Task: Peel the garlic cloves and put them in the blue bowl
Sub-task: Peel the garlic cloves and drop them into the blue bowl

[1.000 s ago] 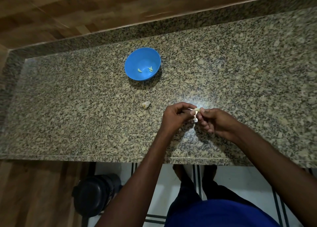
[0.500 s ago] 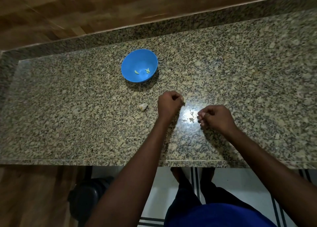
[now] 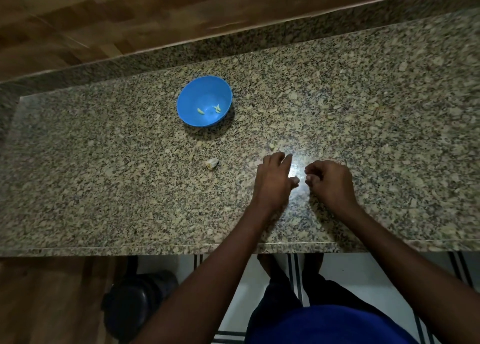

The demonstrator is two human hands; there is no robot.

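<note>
Left hand flat, fingers straight on the speckled granite counter, holding nothing. Right hand curled; can't tell if it's pinching anything. Small pale unpeeled garlic clove lies at 9 o'clock of left hand; round blue plastic bowl w/ a few peeled bits at 11. Risks, IMO: clove and skin scraps blend into the speckle, easily missed; bowl looks light, a knock could slide it.

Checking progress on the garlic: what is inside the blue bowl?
The blue bowl holds a few small pale peeled garlic pieces near its bottom. Nothing covers its inside; the exact count is unclear.
</note>
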